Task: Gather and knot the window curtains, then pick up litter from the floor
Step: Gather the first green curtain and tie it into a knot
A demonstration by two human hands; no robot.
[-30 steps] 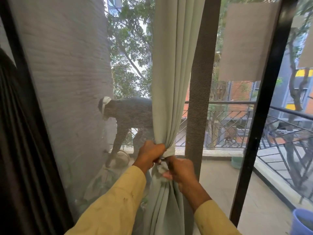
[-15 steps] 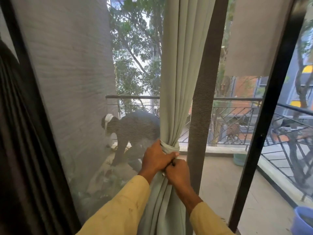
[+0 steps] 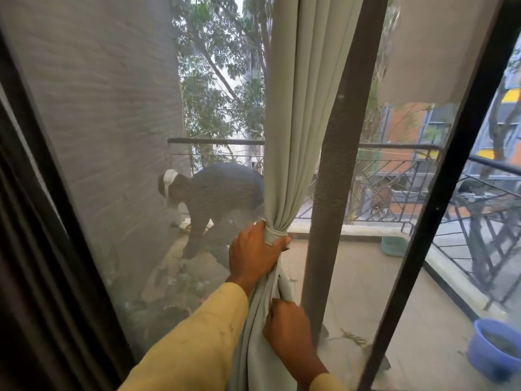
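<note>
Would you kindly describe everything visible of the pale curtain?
The curtain is pale grey-green plain cloth, hanging in long folds before the window screen. A knot of its own fabric cinches it mid-height. The left hand grips it just below; the right hand holds the loose tail lower down.

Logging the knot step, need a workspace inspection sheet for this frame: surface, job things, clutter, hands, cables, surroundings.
Surface: tiled balcony floor beyond the glass; room floor out of view.
Job's things: pale curtain gathered, knot wrapped round the bundle.
Clutter: leaves on the balcony floor; blue basin at lower right.
Hands: left hand grips the curtain at the knot; right hand holds the tail below.
Cables: nothing seen.
Surroundings: person bent over on the balcony, railing, trees.
</note>
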